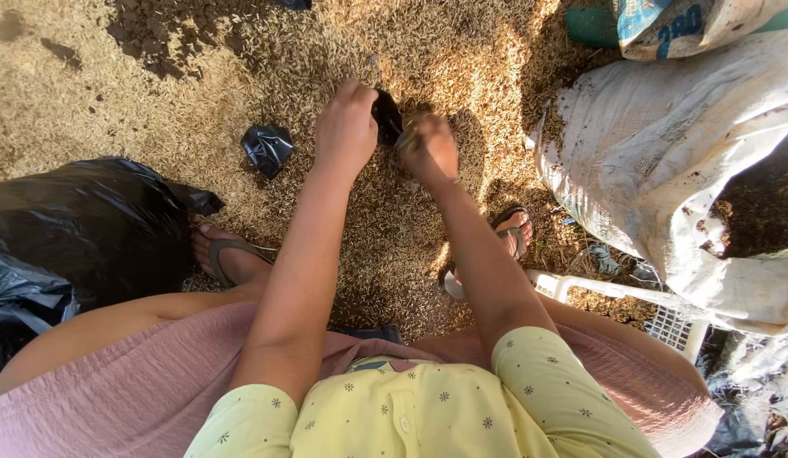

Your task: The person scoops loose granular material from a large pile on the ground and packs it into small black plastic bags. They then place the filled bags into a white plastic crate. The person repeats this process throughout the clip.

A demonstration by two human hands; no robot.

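Head view: the left hand (346,127) is curled into a closed grip on the edge of a small black plastic bag (386,117), pinching it at the top. The right hand (428,149) sits just beside it, touching the bag's other side; its fingers are bent inward in a closed grip, though what they have hold of besides the bag's edge cannot be told, as the fingertips are in shadow. The bag hangs between the two grips, just above the ground.

Beneath both grips lies a broad spread of dry rice husk (241,76) covering the ground, lit golden by sun. To the left of the left grip, near but apart, a crumpled piece of black plastic (267,149) lies on the husk. Further left and nearer the person, a large black plastic sack (89,220) rests on the ground. Below the left grip a foot in a grey sandal (233,254) stands on the husk; below the right grip the other sandalled foot (512,231) shows.

To the right of the right grip, well apart, a big white woven sack (657,144) stands open, with dark soil (762,208) inside. A white plastic basket (631,301) lies below that sack, near the person's right knee.
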